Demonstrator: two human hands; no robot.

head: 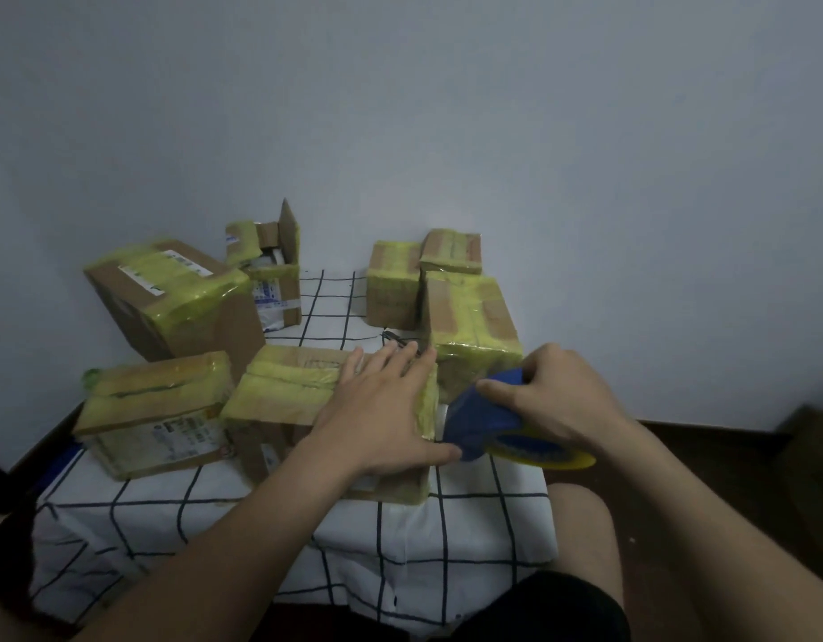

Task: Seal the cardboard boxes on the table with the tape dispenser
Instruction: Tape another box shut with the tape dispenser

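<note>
Right grip (pixel 562 400) curled round blue plastic tape dispenser (pixel 483 419), at the 3 o'clock edge of the central tape-wrapped brown cardboard box (pixel 284 386). Left grip (pixel 386 410) flat, fingers straight, pressing its top. Best to hold that pressure and draw tape straight toward 9 o'clock. Open-flapped cardboard box (pixel 272 271), 11 o'clock on checked-cloth worktop (pixel 400 525), shows white packets inside, unsealed.

Your left hand (pixel 381 410) lies flat on the near cardboard box (pixel 284 386), fingers straight. At its 3 o'clock your right hand (pixel 562 400) grips the blue tape dispenser (pixel 483 419). A taped box (pixel 154 410) sits at its 9 o'clock.
</note>
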